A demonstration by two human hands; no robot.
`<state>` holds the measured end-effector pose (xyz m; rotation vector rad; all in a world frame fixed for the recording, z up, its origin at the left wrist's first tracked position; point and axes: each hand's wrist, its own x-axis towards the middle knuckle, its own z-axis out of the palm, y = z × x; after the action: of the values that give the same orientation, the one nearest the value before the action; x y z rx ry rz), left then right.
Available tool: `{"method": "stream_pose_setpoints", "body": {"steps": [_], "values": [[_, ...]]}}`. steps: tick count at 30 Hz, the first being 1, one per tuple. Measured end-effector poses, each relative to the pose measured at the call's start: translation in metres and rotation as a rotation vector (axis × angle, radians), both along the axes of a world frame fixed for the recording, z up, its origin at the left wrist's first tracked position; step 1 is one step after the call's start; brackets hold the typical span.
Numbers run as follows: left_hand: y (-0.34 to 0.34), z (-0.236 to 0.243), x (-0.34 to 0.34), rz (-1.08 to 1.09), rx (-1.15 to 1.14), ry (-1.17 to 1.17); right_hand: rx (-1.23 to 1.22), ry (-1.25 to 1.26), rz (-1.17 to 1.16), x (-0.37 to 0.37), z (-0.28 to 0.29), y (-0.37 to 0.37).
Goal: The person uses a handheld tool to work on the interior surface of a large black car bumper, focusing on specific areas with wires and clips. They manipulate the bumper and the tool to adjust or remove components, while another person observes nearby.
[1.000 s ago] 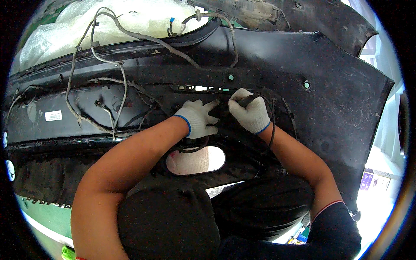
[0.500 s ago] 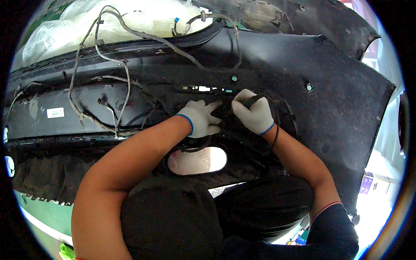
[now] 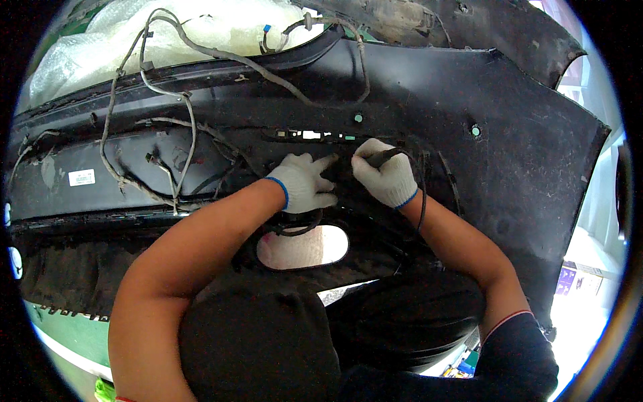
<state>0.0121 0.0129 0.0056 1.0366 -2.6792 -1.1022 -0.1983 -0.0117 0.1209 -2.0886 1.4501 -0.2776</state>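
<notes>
A large black car bumper [image 3: 429,84] lies inner side up in front of me. My left hand [image 3: 303,184], in a white knit glove with a blue cuff, rests on its middle with the fingers spread and no object in them. Just to its right, my gloved right hand [image 3: 390,177] is closed around a black pen-shaped tool [image 3: 383,158]. A thin black cable [image 3: 423,194] hangs by the right wrist. The tool's tip is lost against the dark plastic between my hands. Above both hands runs a row of small slots [image 3: 311,135] in the bumper.
A grey wiring harness [image 3: 221,53] loops loosely over the bumper's left and upper parts. Bubble wrap [image 3: 87,60] lies behind it, beside another dark panel [image 3: 402,19]. An oval opening [image 3: 305,248] sits below my hands. A white label [image 3: 82,177] is at the left.
The whole view has shifted slightly, moving the bumper a little to the left in the picture. Both hands keep nearly the same pose and place on the bumper.
</notes>
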Motion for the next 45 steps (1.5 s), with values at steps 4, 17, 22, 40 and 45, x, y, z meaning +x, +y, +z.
{"method": "stream_pose_setpoints", "body": {"steps": [4,17,22,40,45], "values": [[0.003,-0.002,-0.002,0.007,-0.039,0.011,0.003,-0.014,-0.002,-0.001,0.0,0.0],[0.015,0.002,-0.011,0.024,-0.104,-0.1,0.036,0.003,-0.047,0.003,0.003,-0.001],[0.014,0.007,-0.01,0.006,-0.064,-0.106,0.102,-0.01,-0.105,-0.001,0.009,-0.005],[0.01,0.004,-0.005,0.01,-0.053,-0.032,0.083,-0.01,-0.035,0.001,0.007,-0.001],[0.012,0.001,-0.006,0.025,-0.05,-0.033,0.058,-0.013,0.003,-0.003,0.004,0.0]]}}
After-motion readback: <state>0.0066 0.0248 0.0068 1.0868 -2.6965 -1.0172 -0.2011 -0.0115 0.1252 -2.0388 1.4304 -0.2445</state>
